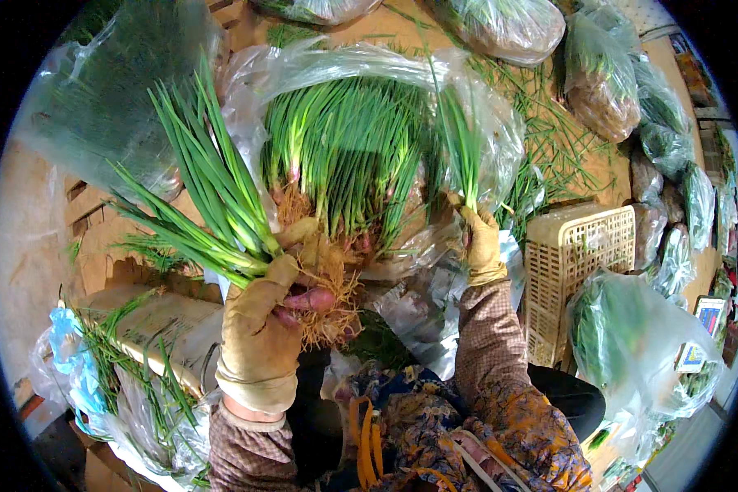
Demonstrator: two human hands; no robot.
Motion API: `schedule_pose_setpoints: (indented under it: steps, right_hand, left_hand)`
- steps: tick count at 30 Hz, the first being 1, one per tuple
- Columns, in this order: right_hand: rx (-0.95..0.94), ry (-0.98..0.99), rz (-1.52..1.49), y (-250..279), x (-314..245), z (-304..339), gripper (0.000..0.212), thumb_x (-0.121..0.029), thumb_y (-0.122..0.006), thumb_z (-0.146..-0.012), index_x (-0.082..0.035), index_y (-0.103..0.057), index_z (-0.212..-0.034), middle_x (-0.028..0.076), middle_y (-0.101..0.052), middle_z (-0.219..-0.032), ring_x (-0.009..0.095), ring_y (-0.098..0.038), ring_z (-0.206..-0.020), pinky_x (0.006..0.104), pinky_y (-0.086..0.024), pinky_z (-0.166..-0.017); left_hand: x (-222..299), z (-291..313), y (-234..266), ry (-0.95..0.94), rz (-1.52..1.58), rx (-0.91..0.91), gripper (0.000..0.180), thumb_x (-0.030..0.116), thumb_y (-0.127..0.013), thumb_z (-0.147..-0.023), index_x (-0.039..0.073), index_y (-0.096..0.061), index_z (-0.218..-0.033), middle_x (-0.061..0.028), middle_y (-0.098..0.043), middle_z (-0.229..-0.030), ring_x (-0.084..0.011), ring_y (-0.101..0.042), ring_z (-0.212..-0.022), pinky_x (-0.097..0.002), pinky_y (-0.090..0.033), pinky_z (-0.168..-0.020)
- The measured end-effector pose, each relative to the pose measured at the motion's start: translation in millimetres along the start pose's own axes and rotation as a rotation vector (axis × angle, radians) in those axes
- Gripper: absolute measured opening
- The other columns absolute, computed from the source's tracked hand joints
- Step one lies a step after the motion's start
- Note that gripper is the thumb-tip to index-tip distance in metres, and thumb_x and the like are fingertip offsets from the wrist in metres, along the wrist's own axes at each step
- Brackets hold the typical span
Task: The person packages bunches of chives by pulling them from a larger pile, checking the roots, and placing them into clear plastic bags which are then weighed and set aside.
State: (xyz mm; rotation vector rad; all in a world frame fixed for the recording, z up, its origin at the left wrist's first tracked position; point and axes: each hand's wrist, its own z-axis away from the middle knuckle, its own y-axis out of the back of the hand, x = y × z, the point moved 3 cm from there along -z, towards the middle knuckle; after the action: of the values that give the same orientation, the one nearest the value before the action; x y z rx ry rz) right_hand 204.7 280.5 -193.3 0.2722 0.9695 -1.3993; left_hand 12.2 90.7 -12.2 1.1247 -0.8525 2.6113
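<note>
My left hand (264, 320), in a tan glove, grips a bunch of spring onions (213, 193) near its base. Long green leaves point up and left; reddish bulbs and shaggy roots hang out on the right of the fist. My right hand (482, 244), gloved too, has its fingers closed round the lower end of a thinner bunch of green onions (459, 148), leaves upward. Between and beyond the hands lies an open clear plastic bag (328, 61). It holds a wide row of spring onions (353, 148) with their roots toward me.
A cream plastic crate (578, 246) stands on its side at the right. Filled plastic bags of greens (603, 78) lie at the far side and right. Loose leaves (562, 156) litter the brown floor. A pale box (152, 328) and scraps in plastic sit at the left.
</note>
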Motion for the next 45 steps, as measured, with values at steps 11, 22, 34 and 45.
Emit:
schedule_pose_setpoints:
  steps: [11,22,34,45]
  right_hand:
    - [-0.078,-0.276,1.347,10,195,-77,0.038,-0.020,-0.058,-0.080,0.007,-0.054,-0.106,0.017,-0.061,-0.083,0.023,-0.060,-0.080,0.0288,-0.051,-0.060]
    - [-0.135,-0.305,-0.072,21,41,44,0.026,-0.010,-0.053,-0.076,0.007,-0.059,-0.094,0.008,-0.060,-0.070,0.014,-0.056,-0.057,0.0249,-0.046,-0.048]
    - [-0.382,0.553,0.861,-41,-87,217,0.078,-0.017,-0.074,-0.066,-0.001,-0.030,-0.128,0.011,-0.054,-0.110,0.021,-0.050,-0.101,0.0320,-0.041,-0.089]
    - [0.116,0.942,1.096,18,-174,331,0.057,-0.029,-0.066,-0.067,-0.009,-0.045,-0.115,0.020,-0.060,-0.086,0.036,-0.058,-0.079,0.0414,-0.047,-0.067]
  left_hand:
    - [-6,5,-14,0.046,0.044,-0.055,0.027,0.002,-0.049,-0.082,0.003,-0.049,-0.109,-0.0116,-0.059,-0.103,-0.0170,-0.059,-0.082,-0.0283,-0.053,-0.058]
    - [-28,16,-20,0.053,-0.129,-0.228,0.030,0.005,-0.053,-0.079,-0.002,-0.052,-0.107,-0.0118,-0.061,-0.100,-0.0177,-0.061,-0.082,-0.0255,-0.052,-0.056]
    - [-144,63,-75,-0.084,-0.235,-0.885,0.048,0.017,-0.054,-0.081,0.004,-0.037,-0.124,-0.0130,-0.042,-0.119,-0.0256,-0.044,-0.108,-0.0347,-0.039,-0.086]
    - [-114,158,-146,-0.355,-0.628,-1.113,0.033,0.015,-0.054,-0.083,0.000,-0.051,-0.112,-0.0116,-0.053,-0.113,-0.0203,-0.047,-0.103,-0.0352,-0.037,-0.088]
